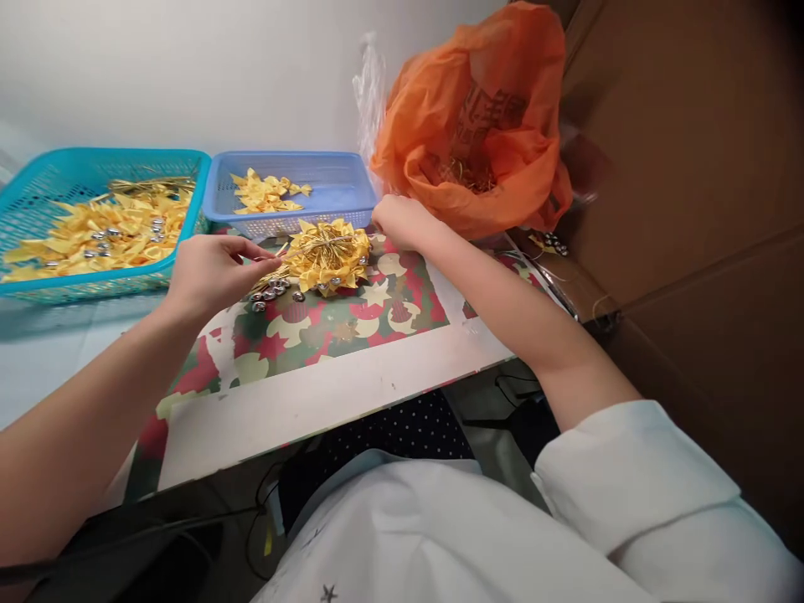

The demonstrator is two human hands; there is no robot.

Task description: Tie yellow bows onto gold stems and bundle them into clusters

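The yellow ribbon cluster [342, 272] is the landmark for this report; it lies on the patterned work surface [345, 327], its gold centre [330, 251] facing up. A thin strand [307, 248] crosses over the cluster at a slant. Left hand [210, 272]: just left of the cluster, thumb and fingertips brought together and, as far as can be judged, clamped on the strand near its left end. Right hand [399, 222]: just beyond the cluster's right side, fingers curled; the fingertips are hidden, so whether they are closed on the strand's other end cannot be told. Silver bells [270, 293] lie at the cluster's near left edge, beside gold stems partly hidden by the left hand. Behind the cluster stands a light blue basket [339, 197] with a few yellow bows [267, 193]; further left of it is a teal basket [94, 280] holding more bows and bells. An orange bag [414, 134] is behind it and to the right. Step in hand, by judgement: the strand is being handled across the gold centre. The next move calls for a steady left pinch, even tension on the strand and care not to flatten the ribbon points or catch the bells
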